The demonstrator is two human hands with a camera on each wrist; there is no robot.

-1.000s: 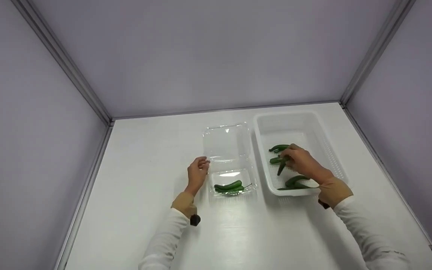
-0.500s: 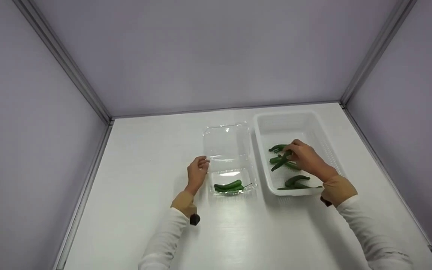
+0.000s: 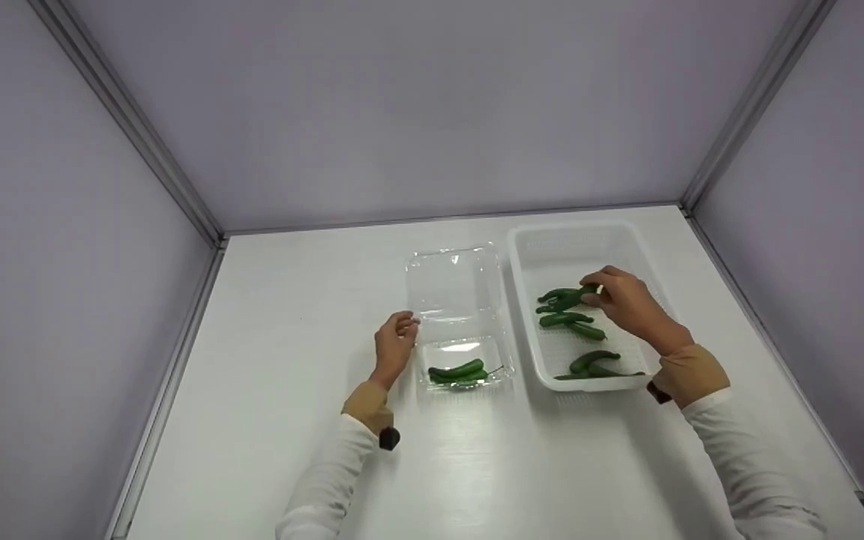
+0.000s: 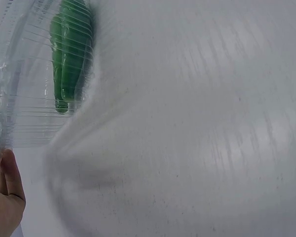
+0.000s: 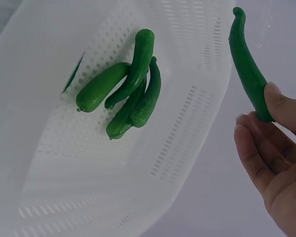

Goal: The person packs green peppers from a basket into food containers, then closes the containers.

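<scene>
From the head camera, the person's right hand is up over the white perforated basket, pinching one green pepper by its end between thumb and fingertips. The held pepper points away from the grip toward the clear clamshell box, and its far end sits above another pepper by the basket's far-left part. Just nearer the person than the grip lie two more peppers, and nearer still, by the basket's front wall, another pair. The left hand rests at the left edge of the clamshell box, fingers loosely curled against the hinge area; I cannot tell whether they truly pinch the plastic. To the right of that hand, the box's lower half holds a few peppers. Everything stands on a white table.

The left wrist camera shows only the fingertips at the lower left corner, touching the ribbed clear plastic of the box. Above them, through the wall, the packed peppers show green.

The right wrist camera gives the grip plainly: thumb and fingers clamp the thick end of the pepper, which rises from the grip with its stalk end on top, clear of the basket. To the left of the grip, a cluster of peppers lies on the basket floor.
</scene>
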